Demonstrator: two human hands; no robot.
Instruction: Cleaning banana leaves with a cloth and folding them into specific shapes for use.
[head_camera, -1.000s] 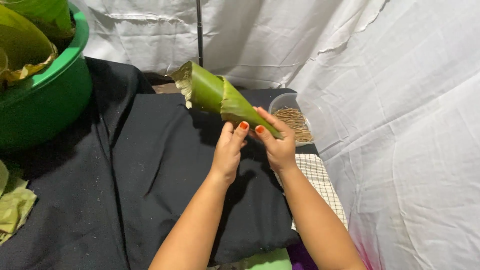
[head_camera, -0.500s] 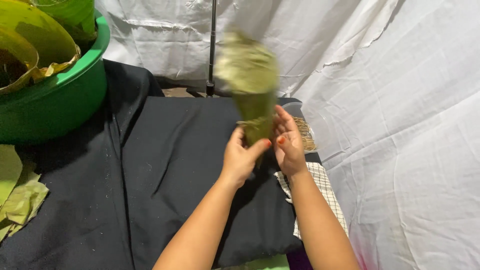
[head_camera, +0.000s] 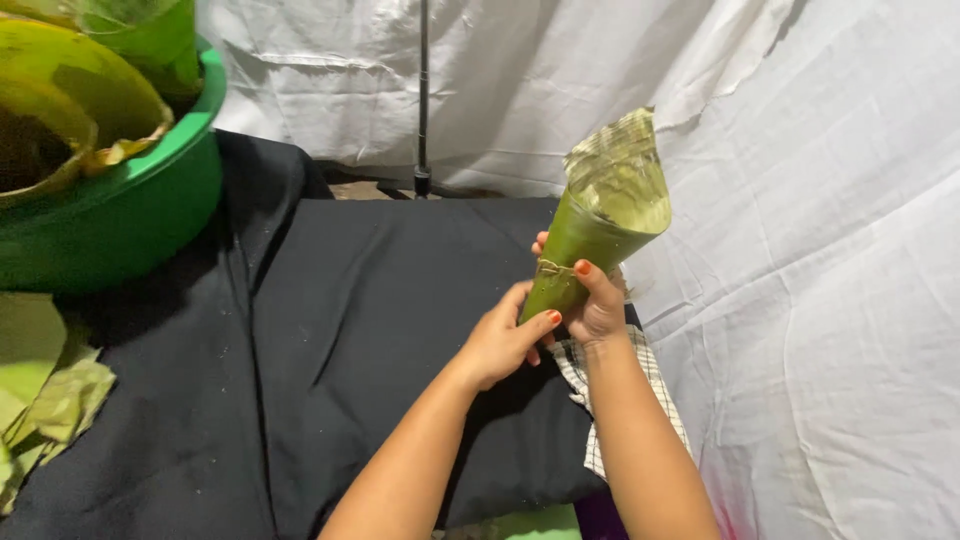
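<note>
**Green leaf cone held upright in both our hands**

Head view: Green banana-leaf cone (head_camera: 598, 235) stands almost upright in front of us, above the black cloth (head_camera: 330, 330) that covers the worktop. Its long axis runs from a narrow tip low between our hands up to a wide open mouth, tilted a little to the right and away from us. The mouth shows a pale, ribbed inner lining. A thin brown string (head_camera: 553, 267) is tied round the lower part of the cone.

Our left hand (head_camera: 500, 340) comes in from below and to the left. Its grip is partly closed, with the thumb pressed against the tip of the cone and the fingers curled beneath. Our right hand (head_camera: 597, 305) sits just behind and to the right of the cone. Its grip is closed round the lower part, with one finger laid across the front just under the string. Both hands touch the cone, and the wide end rises well clear above them.

A checked cloth (head_camera: 640, 385) lies under our right forearm. At far left, a green plastic basin (head_camera: 130, 215) holds more leaves, and loose leaf pieces (head_camera: 45, 395) lie below it. White sheeting (head_camera: 820, 250) hangs behind and to the right.
</note>
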